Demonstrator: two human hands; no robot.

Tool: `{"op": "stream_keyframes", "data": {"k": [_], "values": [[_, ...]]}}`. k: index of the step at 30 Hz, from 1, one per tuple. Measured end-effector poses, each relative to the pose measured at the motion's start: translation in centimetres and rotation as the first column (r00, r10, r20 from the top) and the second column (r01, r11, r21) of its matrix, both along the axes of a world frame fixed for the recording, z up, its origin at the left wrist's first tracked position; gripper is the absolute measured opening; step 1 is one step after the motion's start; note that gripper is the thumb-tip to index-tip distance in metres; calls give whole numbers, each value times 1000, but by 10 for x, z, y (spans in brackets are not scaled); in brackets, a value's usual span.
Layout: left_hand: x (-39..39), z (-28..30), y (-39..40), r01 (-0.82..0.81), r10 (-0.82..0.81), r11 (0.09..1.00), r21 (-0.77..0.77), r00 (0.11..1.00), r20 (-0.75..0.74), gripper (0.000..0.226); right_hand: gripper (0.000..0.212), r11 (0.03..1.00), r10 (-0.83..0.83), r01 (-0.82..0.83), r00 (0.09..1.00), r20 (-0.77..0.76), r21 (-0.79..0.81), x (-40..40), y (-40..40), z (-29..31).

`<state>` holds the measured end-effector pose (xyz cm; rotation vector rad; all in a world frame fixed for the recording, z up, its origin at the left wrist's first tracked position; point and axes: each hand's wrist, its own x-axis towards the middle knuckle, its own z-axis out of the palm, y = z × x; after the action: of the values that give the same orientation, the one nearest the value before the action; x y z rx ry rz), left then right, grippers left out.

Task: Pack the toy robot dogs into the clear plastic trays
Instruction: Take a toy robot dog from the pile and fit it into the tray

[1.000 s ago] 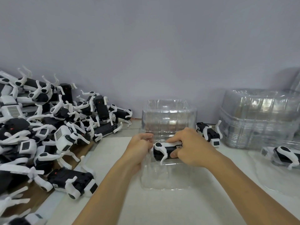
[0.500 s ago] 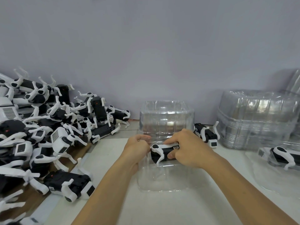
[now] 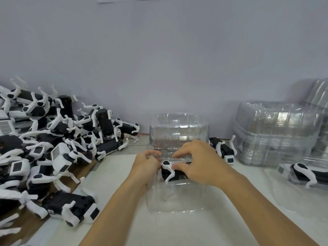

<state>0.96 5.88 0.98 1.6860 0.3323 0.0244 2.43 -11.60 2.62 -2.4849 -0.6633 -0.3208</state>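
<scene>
Both hands seat 1 toy dog [image 3: 174, 172] into the clear tray [image 3: 177, 197] at centre, the right hand [image 3: 198, 164] curling over its back, the left hand [image 3: 148, 165] pinching the tray's rim; next it likely needs pressing home, with bare table [image 3: 177, 229] nearer and the dog pile [image 3: 53, 148] left.

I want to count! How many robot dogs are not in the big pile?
3. One robot dog is in the hands over the clear tray, one lies just right of that tray, and one sits in packaging far right. More may be hidden.
</scene>
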Motion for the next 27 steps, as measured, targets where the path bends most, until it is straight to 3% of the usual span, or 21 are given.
{"op": "stream_keyframes", "data": {"k": [5,16,27], "values": [[0,-1,0,4,-4,1000,13,1000,2,39,22,995,86,-79,987,-136,53,-6,13,0],[0,-3,0,48,-50,997,64,998,28,39,29,996,-50,59,990,-134,70,-8,20,-4],[2,-6,1,61,-68,992,108,996,64,25,27,994,-51,66,984,-173,81,-6,19,-5]]}}
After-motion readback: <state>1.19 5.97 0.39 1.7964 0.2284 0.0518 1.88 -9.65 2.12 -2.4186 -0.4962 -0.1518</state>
